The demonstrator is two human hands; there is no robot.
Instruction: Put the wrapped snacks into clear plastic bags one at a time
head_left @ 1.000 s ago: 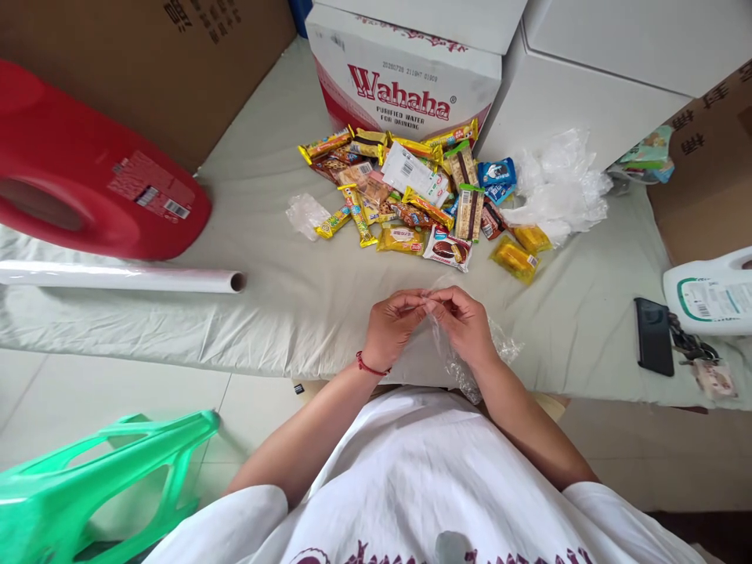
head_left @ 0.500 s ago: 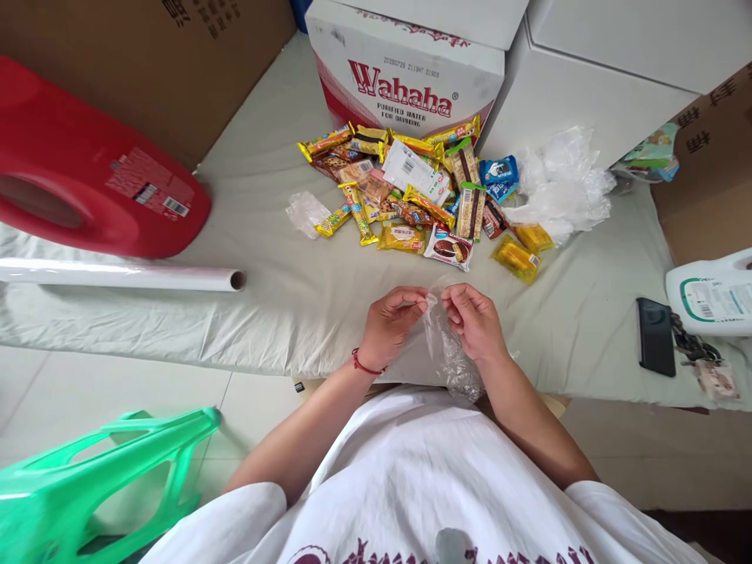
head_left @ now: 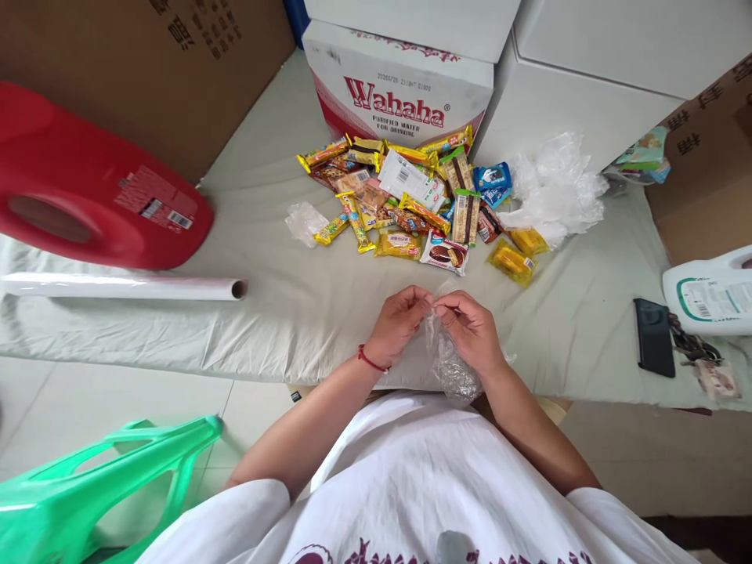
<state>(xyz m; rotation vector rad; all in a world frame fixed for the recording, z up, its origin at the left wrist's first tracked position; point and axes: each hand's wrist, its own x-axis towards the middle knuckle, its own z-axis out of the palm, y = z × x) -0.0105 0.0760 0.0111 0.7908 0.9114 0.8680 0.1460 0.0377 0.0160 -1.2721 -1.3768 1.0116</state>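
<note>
My left hand (head_left: 398, 323) and my right hand (head_left: 473, 330) meet above the near edge of a cloth-covered surface (head_left: 282, 313). Both pinch the top edge of a small clear plastic bag (head_left: 450, 368), which hangs crumpled between my wrists. A red string sits on my left wrist. Just beyond my hands lies a pile of wrapped snacks (head_left: 411, 204) in yellow, brown and blue packets.
A Wahaha carton (head_left: 399, 102) stands behind the snacks, with loose clear bags (head_left: 558, 188) to its right. A red jug (head_left: 88, 196) and a film roll (head_left: 123, 287) lie left. A phone (head_left: 652, 337) and white jug (head_left: 708, 294) lie right. A green stool (head_left: 106, 486) stands on the floor.
My hands parted slightly half a second ago and have come back together on the bag's top edge. The bag hangs more bunched than before.
</note>
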